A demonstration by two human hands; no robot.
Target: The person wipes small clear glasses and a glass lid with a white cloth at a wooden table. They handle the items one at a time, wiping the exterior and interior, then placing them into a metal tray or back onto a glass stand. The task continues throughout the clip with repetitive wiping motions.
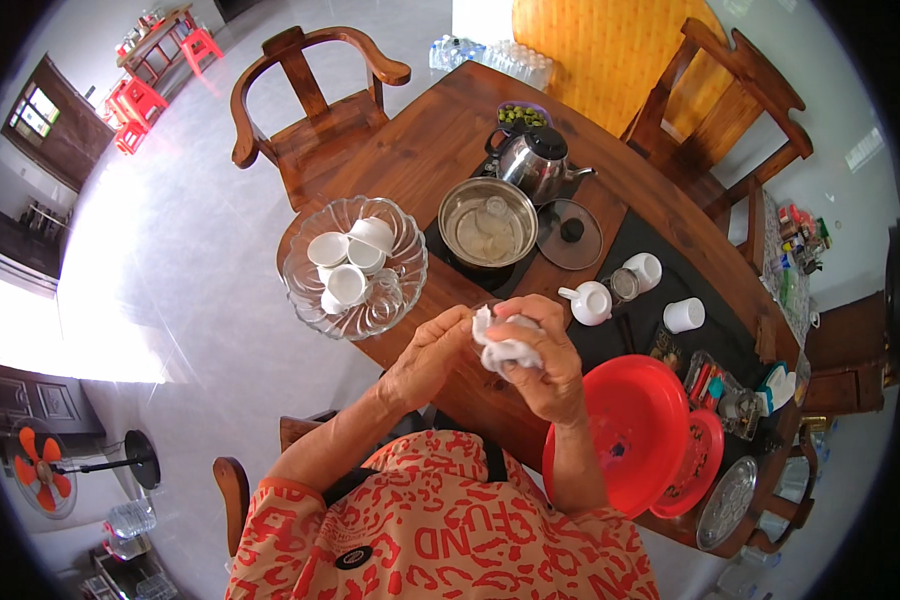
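Both hands meet over the desk [420,150] edge — the right hand [540,365] has its grip closed on a white cloth [505,348], the left hand [432,350] pinching its corner, near the glass bowl [310,290] holding 4 cups.

**Both hands raised and meeting at chest height**

We see 2 bare forearms rising from the lower edge. The left hand [425,355] curls with fingertips pinched toward the right hand [540,360], whose fingers are closed in a loose fist, knuckles up.
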